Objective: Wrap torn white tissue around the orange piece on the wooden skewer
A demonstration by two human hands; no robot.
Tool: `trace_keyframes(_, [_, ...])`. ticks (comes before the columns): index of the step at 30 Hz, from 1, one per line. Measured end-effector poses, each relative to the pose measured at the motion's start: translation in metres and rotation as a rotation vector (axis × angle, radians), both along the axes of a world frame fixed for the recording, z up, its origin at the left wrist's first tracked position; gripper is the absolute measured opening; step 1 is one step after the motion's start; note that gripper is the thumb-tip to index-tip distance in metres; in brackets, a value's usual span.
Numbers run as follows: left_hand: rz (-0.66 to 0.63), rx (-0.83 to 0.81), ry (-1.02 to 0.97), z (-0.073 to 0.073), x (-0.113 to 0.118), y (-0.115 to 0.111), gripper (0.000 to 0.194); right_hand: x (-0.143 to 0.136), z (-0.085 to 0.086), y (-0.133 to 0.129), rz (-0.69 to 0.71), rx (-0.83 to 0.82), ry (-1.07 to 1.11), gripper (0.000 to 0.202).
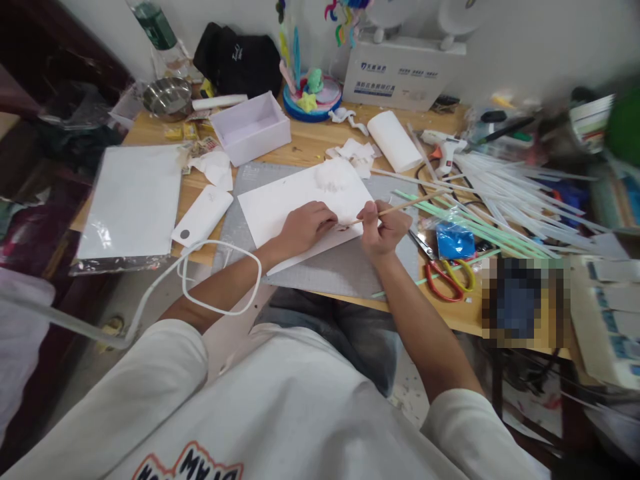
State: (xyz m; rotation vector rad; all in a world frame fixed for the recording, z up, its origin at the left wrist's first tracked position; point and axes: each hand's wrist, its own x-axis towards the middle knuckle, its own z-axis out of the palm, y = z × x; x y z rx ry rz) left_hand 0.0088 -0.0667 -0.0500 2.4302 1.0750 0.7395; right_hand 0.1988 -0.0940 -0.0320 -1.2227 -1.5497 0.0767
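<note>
In the head view, my right hand (384, 230) is closed around a thin wooden stick (417, 201), which slants up to the right. The stick's lower end points at the fingertips of my left hand (307, 225). Those left fingers are curled and pinched together over a white sheet (277, 200); whatever they grip is too small to make out. A tiny dark bit shows between both hands. On the sheet, just beyond my hands, lies a fluffy white tuft (334, 175). Beneath the sheet is a grey cutting mat (330, 270).
Scissors (447, 277) with red and yellow handles lie right of the mat, near green strips (480, 227) and a glue gun (447, 150). A lilac box (255, 127) and a paper roll (395, 141) stand behind. A white cable loop (220, 310) hangs over my left forearm.
</note>
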Motion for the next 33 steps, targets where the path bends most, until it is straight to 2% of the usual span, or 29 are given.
trace_keyframes(5, [0.031, -0.02, 0.009, 0.0015, 0.0016, -0.0002, 0.018, -0.0007, -0.0042, 0.002, 0.033, -0.029, -0.093, 0.055])
trace_keyframes(13, [0.046, -0.016, 0.013, 0.0011, 0.0076, -0.0009, 0.018, 0.0009, -0.008, 0.0043, -0.008, -0.097, -0.165, 0.054])
trace_keyframes(19, [0.048, -0.039, 0.021, 0.0021, 0.007, -0.001, 0.016, 0.0004, -0.0084, 0.0047, -0.026, -0.066, -0.177, 0.052])
trace_keyframes(25, [0.038, -0.035, -0.015, 0.0015, 0.0062, -0.0009, 0.016, 0.0018, -0.0041, 0.0013, -0.053, 0.053, -0.11, 0.051])
trace_keyframes(33, [0.029, -0.02, -0.023, 0.0007, 0.0062, -0.0006, 0.015, -0.0024, -0.0063, 0.0021, 0.047, 0.035, -0.142, 0.045])
